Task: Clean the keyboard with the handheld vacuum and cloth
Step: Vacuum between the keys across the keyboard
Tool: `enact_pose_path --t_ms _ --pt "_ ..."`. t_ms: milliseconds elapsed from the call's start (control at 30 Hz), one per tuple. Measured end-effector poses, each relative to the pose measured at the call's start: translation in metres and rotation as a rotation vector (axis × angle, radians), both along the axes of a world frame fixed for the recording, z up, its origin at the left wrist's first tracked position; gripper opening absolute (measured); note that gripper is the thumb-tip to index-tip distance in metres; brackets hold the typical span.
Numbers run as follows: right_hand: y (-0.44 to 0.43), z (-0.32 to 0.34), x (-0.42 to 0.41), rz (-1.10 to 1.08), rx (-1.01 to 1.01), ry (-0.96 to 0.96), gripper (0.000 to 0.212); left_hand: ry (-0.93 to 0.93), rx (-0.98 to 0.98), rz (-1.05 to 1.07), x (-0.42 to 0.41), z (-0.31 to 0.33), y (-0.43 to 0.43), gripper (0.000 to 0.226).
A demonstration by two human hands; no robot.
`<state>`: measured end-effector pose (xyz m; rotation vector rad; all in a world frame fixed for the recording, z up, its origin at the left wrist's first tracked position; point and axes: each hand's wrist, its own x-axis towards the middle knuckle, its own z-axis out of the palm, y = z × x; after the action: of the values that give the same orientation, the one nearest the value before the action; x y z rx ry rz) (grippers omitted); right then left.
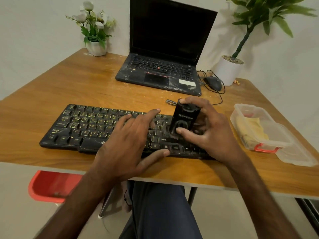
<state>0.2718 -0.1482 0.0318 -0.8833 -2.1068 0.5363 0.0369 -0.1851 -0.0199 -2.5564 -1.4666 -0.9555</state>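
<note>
A black keyboard [82,125] with dusty, yellow-flecked keys lies across the near part of the wooden table [69,87]. My right hand [212,133] grips a small black handheld vacuum [185,118], which stands upright with its lower end on the keyboard's right part. My left hand [131,140] lies flat with spread fingers on the keyboard's middle, thumb at its front edge. A yellow cloth [252,130] sits inside a clear plastic box [279,144] at the right.
An open black laptop [162,71] stands behind the keyboard. To its right are a black wired mouse [213,82] and a white potted plant [227,69]. A white flower pot [96,48] is at the back left. A red stool [50,185] shows below the table edge.
</note>
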Motion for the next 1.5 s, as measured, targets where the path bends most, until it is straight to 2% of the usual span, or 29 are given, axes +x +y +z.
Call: enact_pose_path --t_ms 100,233,300,400,567,667,733,867,933,1033,1100,1200,1500 --pt "0.008 0.000 -0.005 -0.053 0.028 0.012 0.066 0.004 0.002 0.012 0.000 0.000 0.000 0.093" --pt "-0.011 0.004 -0.001 0.116 -0.039 -0.025 0.065 -0.009 0.014 0.047 0.001 -0.001 0.000 0.087" --pt "-0.010 0.006 0.001 0.131 -0.061 -0.013 0.065 -0.030 -0.001 0.072 0.001 0.000 0.001 0.087" --pt "0.014 0.003 -0.006 0.047 -0.034 0.001 0.064 -0.043 -0.014 0.083 0.001 -0.001 0.002 0.089" --pt "0.059 0.007 -0.017 -0.108 0.097 -0.122 0.067 -0.041 0.004 0.076 0.001 0.000 0.001 0.088" --pt "0.059 0.006 -0.017 -0.030 -0.009 0.001 0.066 -0.047 0.014 0.083 0.001 0.000 0.002 0.085" --pt "0.054 0.003 -0.018 0.052 -0.045 0.017 0.066 -0.054 0.017 0.081 0.001 0.000 0.002 0.084" --pt "0.063 0.006 -0.021 -0.088 0.180 -0.276 0.068 -0.064 0.017 0.054 0.001 0.001 0.001 0.082" --pt "0.064 0.009 -0.022 -0.098 0.160 -0.241 0.068 -0.056 0.013 0.055 0.001 0.000 0.000 0.083" --pt "0.056 0.011 -0.021 0.038 0.069 -0.128 0.065 -0.049 0.014 0.064 0.001 0.000 0.000 0.083" --pt "0.052 0.013 -0.022 0.092 0.055 -0.199 0.066 -0.051 0.023 0.064 0.001 0.000 0.002 0.082" --pt "0.061 0.013 -0.026 -0.011 0.194 -0.400 0.068 -0.052 0.021 0.050 0.000 0.000 0.003 0.083" --pt "0.048 0.019 -0.028 0.070 0.190 -0.401 0.068 -0.050 0.032 0.057 0.001 0.000 0.003 0.082"
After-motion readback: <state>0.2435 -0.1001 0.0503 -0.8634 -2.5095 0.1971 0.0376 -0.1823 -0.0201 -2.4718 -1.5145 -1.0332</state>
